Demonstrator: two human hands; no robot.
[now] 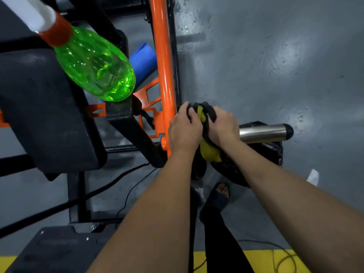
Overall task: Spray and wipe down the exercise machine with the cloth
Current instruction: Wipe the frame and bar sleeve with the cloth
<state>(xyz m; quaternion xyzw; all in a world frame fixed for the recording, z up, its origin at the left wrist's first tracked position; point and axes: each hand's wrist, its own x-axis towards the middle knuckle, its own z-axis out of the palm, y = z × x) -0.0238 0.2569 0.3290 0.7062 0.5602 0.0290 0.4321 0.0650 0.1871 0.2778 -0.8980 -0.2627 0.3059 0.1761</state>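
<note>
A yellow and black cloth (208, 152) is bunched between both hands beside the orange upright bar (163, 62) of the exercise machine. My left hand (184, 129) grips the cloth's left side, next to the bar. My right hand (222, 125) grips its right side, fingers curled over the dark folds. A green spray bottle (94, 66) with a red collar and white head stands on the machine's black pad (39, 107) at the upper left. A chrome peg (264, 133) sticks out to the right of my right hand.
A blue roll (143, 62) lies behind the bottle. Black weight plates (262, 156) sit under the chrome peg. Cables (128, 186) trail over the grey floor. My sandalled foot (220, 194) stands below the hands. A yellow floor stripe (264, 259) runs along the bottom.
</note>
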